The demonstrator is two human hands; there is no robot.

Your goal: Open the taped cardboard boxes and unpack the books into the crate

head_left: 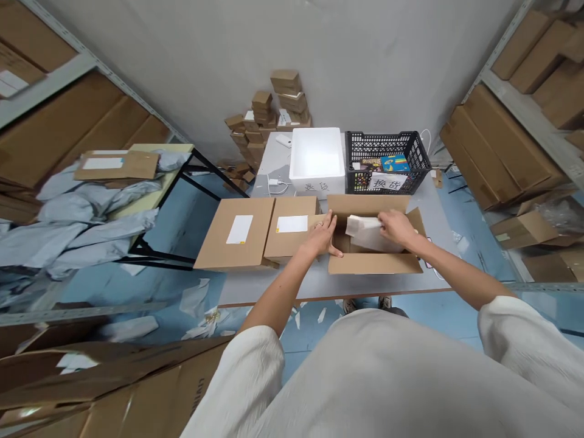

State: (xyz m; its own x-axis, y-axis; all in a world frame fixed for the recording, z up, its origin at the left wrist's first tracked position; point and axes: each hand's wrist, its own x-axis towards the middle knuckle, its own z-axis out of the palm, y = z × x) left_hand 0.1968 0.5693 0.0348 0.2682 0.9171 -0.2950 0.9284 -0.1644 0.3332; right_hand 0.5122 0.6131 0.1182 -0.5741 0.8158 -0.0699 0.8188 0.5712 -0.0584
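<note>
An open cardboard box (374,264) stands on the table in front of me, its flaps folded outward. Inside it is a pale, flat packet (365,232) that looks like a paper or plastic bag. My right hand (396,227) grips the upper edge of this packet with fingers closed. With fingers spread, my left hand (323,234) rests on the left flap and edge of the box. Left of it are a smaller closed carton (285,243) and a larger closed carton (237,252), each with a white label.
Behind the box stand a white foam box (317,182) and a black plastic crate (387,137) holding colourful packages. Small cartons (285,82) are stacked by the wall. Grey parcels (104,201) cover a side table at left. Shelves with boxes (502,146) flank me; paper scraps lie on the floor.
</note>
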